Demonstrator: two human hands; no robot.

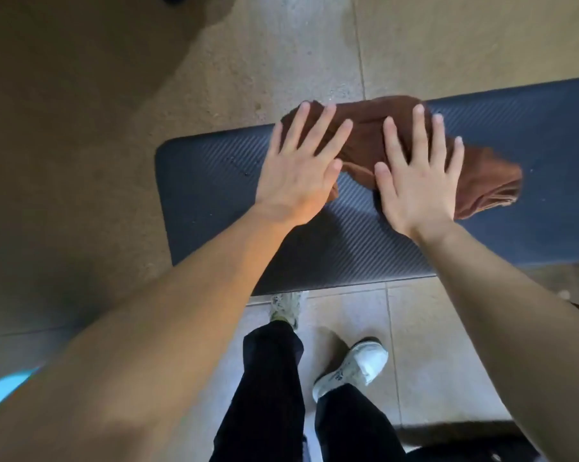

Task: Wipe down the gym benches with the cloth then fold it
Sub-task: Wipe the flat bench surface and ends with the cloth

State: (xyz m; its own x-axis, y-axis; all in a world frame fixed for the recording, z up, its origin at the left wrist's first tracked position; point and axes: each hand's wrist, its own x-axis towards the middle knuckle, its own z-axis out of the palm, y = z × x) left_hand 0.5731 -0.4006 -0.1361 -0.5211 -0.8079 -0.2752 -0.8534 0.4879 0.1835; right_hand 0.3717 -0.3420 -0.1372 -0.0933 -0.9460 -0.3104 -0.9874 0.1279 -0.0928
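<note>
Floor (448,45): pale tiles, all round and below both hands.
Bench (214,201): a dark padded top with a ribbed surface lies under both hands. Its rounded end is out past the left hand, and the rest runs beyond the right hand out of view.
Trousers and shoes (354,365): dark legs and pale trainers stand on the tiles, nearer the body than the hands.
Cloth (364,128): brown and rumpled, it lies on the bench top under both hands. One bunched end lies beyond the left fingertips at the far edge of the pad, and the other end spreads out past the right hand.
Left hand (294,181): flat with fingers spread and straight. It presses on the cloth's left end and grips nothing.
Right hand (414,191): also flat and splayed, palm down on the middle of the cloth, with nothing pinched.
Step, as I judge it: wiping, with the fold not yet begun.
Handling: the cloth looks soft, light and limp. It will likely bunch and slide on the smooth pad, so flat palms suit wiping. For folding, pinch two corners at the end beyond the right hand.
Containers: none in view.
</note>
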